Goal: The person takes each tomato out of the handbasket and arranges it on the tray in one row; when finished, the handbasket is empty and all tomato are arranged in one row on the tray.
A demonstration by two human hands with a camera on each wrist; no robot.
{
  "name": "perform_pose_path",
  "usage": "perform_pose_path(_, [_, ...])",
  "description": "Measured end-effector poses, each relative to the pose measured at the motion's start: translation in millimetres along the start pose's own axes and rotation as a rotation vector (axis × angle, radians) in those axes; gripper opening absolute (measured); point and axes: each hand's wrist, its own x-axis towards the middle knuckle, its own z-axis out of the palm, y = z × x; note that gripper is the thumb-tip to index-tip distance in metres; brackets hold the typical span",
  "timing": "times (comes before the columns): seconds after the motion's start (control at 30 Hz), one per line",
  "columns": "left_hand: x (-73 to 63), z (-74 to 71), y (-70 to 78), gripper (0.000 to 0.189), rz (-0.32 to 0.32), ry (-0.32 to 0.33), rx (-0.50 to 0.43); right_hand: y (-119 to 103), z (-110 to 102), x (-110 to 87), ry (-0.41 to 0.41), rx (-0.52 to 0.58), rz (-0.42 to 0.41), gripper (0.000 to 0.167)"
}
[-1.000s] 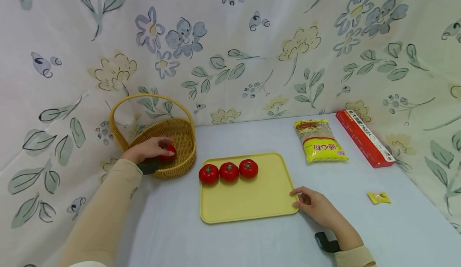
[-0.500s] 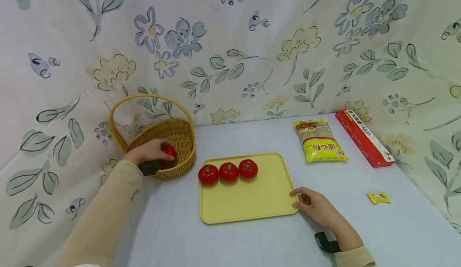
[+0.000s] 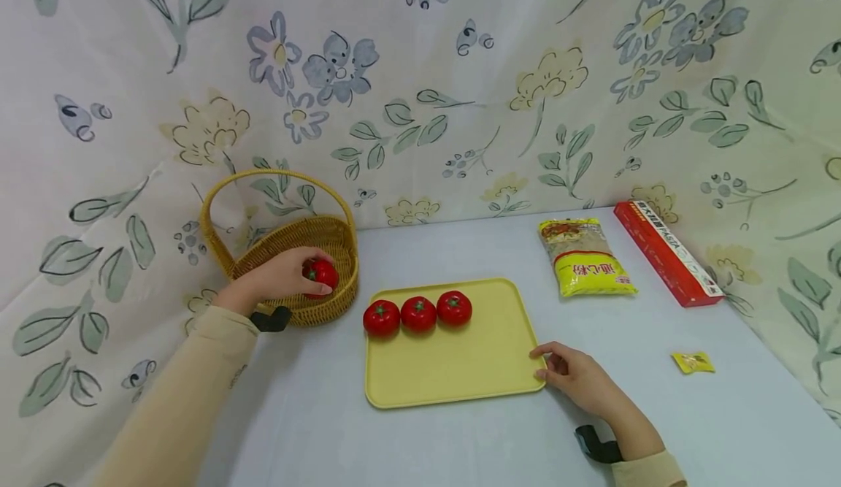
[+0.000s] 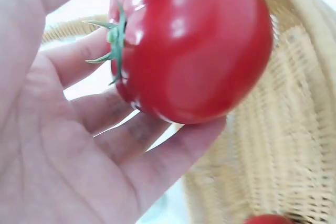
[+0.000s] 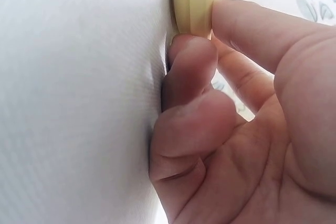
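Observation:
My left hand (image 3: pixel 276 277) grips a red tomato (image 3: pixel 323 274) with a green stem, inside the near side of the wicker basket (image 3: pixel 335 235). In the left wrist view the fingers curl round this tomato (image 4: pixel 194 45), and the top of another tomato (image 4: pixel 268 219) shows lower in the basket. My right hand (image 3: pixel 578 376) pinches the right edge of the yellow tray (image 3: pixel 453 370). The right wrist view has the thumb on the tray's rim (image 5: pixel 193 3), with curled fingers against the white cloth. A row of three tomatoes (image 3: pixel 417 314) lies along the tray's back left.
Behind the tray, to the right, lies a yellow pasta bag (image 3: pixel 585 259). A long red pasta box (image 3: pixel 668 253) lies beside it, near the floral curtain (image 3: pixel 460 71). One small yellow packet (image 3: pixel 693 362) is right of my right hand. The basket's tall handle (image 3: pixel 282 173) arches over its opening.
My left hand has shifted slightly right within the basket, and the gripped tomato has come up and right, more fully into view. My right hand and the tray have stayed put.

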Motion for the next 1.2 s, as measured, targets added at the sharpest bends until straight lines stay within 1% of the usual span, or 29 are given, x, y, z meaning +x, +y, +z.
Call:
perform_pose_path(0.13, [-2.1,6.2,26.1,0.055,0.058,-0.002,0.009,1,0,-0.5,-0.002,-0.005,-0.006,0.031])
perform_pose_path(0.23, [-0.8,13.1,53.1,0.056,0.091,-0.014,-0.007,1,1,-0.2,0.000,0.002,-0.001,0.030])
perform_pose_path(0.3, [2.7,20.1,72.5,0.058,0.116,-0.031,-0.021,1,1,-0.4,0.001,0.013,0.003,0.030])
perform_pose_path(0.47, [21.2,42.4,118.2,0.058,0.212,-0.084,-0.069,2,4,0.2,0.009,0.027,0.011,0.031])
perform_pose_path(0.57, [34.7,56.6,141.4,0.058,0.273,-0.073,-0.057,3,5,0.8,0.021,0.020,0.022,0.030])
perform_pose_path(0.67, [47.1,69.2,160.3,0.061,0.299,-0.055,-0.047,3,6,-0.2,0.020,0.010,0.011,0.030])
perform_pose_path(0.77, [59.0,81.0,173.1,0.063,0.298,-0.056,-0.056,3,5,-0.5,0.018,0.004,-0.002,0.030])
perform_pose_path(0.87, [71.5,91.6,180.8,0.061,0.292,-0.059,-0.067,2,3,0.0,0.020,-0.008,-0.020,0.030])
perform_pose_path(1.07, [95.0,112.8,189.7,0.059,0.257,-0.080,-0.096,-1,0,-0.1,0.016,-0.021,-0.026,0.030])
perform_pose_path(1.13, [102.3,120.8,192.3,0.059,0.257,-0.084,-0.087,0,-1,-0.6,0.016,-0.025,-0.023,0.031])
perform_pose_path(1.2, [108.9,129.1,195.4,0.059,0.255,-0.079,-0.058,0,-1,-0.9,0.019,-0.025,-0.017,0.031])
